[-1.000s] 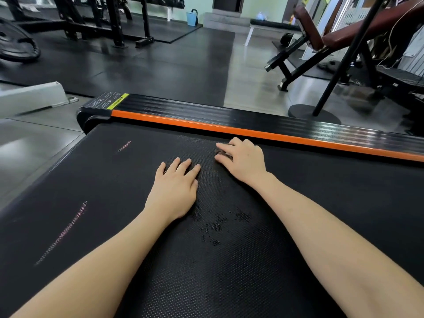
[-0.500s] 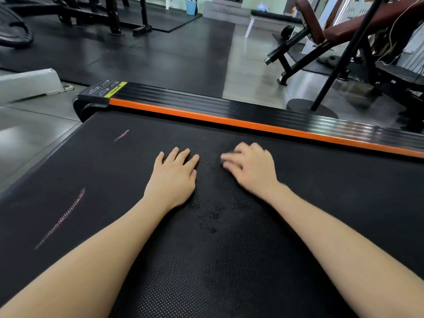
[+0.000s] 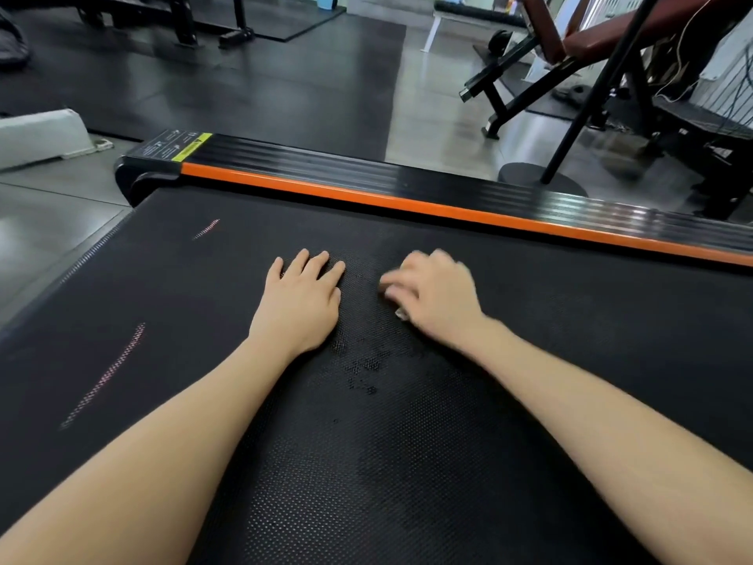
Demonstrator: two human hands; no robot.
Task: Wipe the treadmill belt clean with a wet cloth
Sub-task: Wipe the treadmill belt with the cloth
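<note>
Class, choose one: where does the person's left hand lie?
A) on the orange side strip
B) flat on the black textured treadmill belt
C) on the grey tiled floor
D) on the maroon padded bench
B: the left hand lies palm down, fingers straight, on the black textured treadmill belt, short of the orange side strip.

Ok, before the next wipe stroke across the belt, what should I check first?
1. Left hand flat on the treadmill belt, fingers straight: ok.
2. Right hand has a grip on the wet cloth: cannot tell; the hand is motion-blurred and no cloth shows plainly.
3. Dark speckles on the belt between the wrists wiped off: not ok.
4. Pinkish streaks on the left part of the belt wiped off: not ok.
5. Both hands apart from the orange side rail: ok.
</note>
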